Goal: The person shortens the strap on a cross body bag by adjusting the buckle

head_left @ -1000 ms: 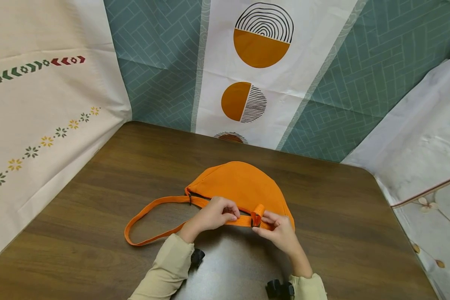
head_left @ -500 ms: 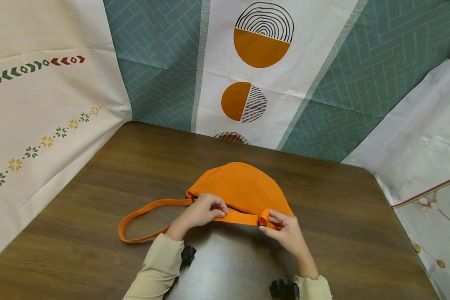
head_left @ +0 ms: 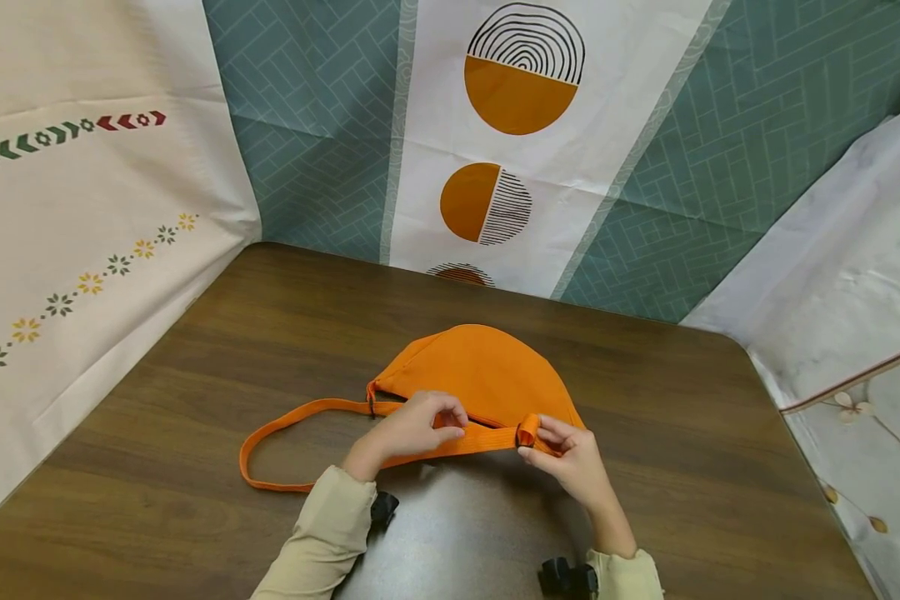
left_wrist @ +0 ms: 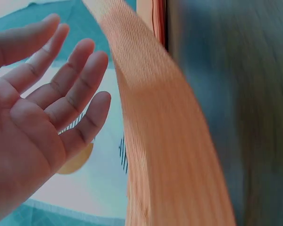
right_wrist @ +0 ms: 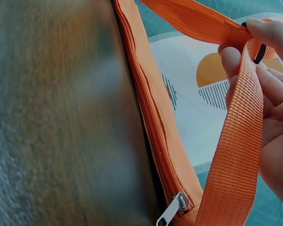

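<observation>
An orange half-moon bag (head_left: 483, 367) lies on the table, its zippered edge towards me. Its strap (head_left: 487, 440) runs along that edge and loops out to the left. At the strap's right part, my right hand (head_left: 573, 458) pinches the webbing by a dark slider (right_wrist: 260, 54), where a short fold of strap stands up. My left hand (head_left: 420, 421) hovers over the strap's middle; in the left wrist view, its fingers (left_wrist: 80, 89) are loosely bent and apart from the webbing. A metal zipper pull (right_wrist: 172, 209) shows at one end of the zipper.
The brown wooden table (head_left: 690, 467) extends on both sides of the bag. Behind it hangs a teal and white patterned cloth (head_left: 330, 150). White cloths close off the left and right sides.
The left hand slid left along the strap, then came off it and moved slightly back to the right. The right hand shifted a little right with the slider, the fold still raised.
</observation>
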`<control>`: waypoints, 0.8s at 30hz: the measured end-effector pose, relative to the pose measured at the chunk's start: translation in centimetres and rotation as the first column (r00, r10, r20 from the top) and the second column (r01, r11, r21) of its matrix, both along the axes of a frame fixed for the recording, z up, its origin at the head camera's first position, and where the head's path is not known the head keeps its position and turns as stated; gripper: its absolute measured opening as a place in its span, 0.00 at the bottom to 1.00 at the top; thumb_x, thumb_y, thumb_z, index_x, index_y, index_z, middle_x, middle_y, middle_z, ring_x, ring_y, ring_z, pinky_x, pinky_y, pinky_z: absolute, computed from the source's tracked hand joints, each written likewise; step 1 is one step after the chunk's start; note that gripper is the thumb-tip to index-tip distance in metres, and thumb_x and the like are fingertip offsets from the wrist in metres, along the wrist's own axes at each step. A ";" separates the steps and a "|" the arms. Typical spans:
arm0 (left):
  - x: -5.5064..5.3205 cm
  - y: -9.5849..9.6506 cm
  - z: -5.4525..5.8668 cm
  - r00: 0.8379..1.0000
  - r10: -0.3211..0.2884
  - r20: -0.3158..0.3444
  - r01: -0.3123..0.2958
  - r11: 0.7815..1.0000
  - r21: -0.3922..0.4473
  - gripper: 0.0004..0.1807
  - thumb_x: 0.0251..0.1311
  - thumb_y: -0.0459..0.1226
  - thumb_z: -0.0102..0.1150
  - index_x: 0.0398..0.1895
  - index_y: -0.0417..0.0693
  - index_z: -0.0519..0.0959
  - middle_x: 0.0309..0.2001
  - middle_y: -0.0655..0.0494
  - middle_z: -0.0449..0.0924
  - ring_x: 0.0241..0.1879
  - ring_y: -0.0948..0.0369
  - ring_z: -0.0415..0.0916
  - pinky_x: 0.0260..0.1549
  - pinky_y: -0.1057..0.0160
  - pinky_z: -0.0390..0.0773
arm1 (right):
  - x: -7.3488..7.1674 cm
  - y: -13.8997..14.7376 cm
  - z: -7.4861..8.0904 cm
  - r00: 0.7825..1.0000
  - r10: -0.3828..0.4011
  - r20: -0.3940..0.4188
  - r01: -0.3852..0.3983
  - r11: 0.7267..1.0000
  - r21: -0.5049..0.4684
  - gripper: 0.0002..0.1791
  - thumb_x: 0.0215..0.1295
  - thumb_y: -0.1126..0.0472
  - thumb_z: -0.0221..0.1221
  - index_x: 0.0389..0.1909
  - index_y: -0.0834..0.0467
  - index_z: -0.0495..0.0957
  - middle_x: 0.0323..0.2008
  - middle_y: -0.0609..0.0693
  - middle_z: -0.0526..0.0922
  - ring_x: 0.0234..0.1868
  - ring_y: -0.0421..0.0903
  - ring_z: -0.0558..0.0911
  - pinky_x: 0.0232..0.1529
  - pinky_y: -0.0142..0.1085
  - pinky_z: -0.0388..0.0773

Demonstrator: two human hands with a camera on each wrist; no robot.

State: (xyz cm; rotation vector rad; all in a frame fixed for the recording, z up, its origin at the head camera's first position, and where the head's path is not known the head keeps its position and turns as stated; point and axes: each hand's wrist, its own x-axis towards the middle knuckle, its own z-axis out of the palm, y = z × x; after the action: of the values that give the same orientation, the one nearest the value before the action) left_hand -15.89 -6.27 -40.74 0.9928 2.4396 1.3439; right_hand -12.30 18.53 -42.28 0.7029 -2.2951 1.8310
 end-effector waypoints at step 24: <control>0.1 3.6 0.5 0.999 -0.047 0.000 0.046 0.997 0.056 0.04 0.57 0.27 0.53 0.28 0.42 0.74 0.26 0.60 0.73 0.27 0.65 0.67 0.31 0.70 0.70 | 0.8 -1.4 2.2 0.996 0.060 -0.071 -0.056 0.997 0.054 0.18 0.40 0.86 0.59 0.37 0.79 0.71 0.27 0.70 0.78 0.29 0.37 0.79 0.29 0.27 0.76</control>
State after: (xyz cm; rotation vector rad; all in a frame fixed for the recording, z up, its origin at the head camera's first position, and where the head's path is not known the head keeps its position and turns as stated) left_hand -15.81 -2.67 -40.29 1.0546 2.3748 1.4043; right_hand -11.48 17.17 -40.04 0.8375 -2.3076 1.7444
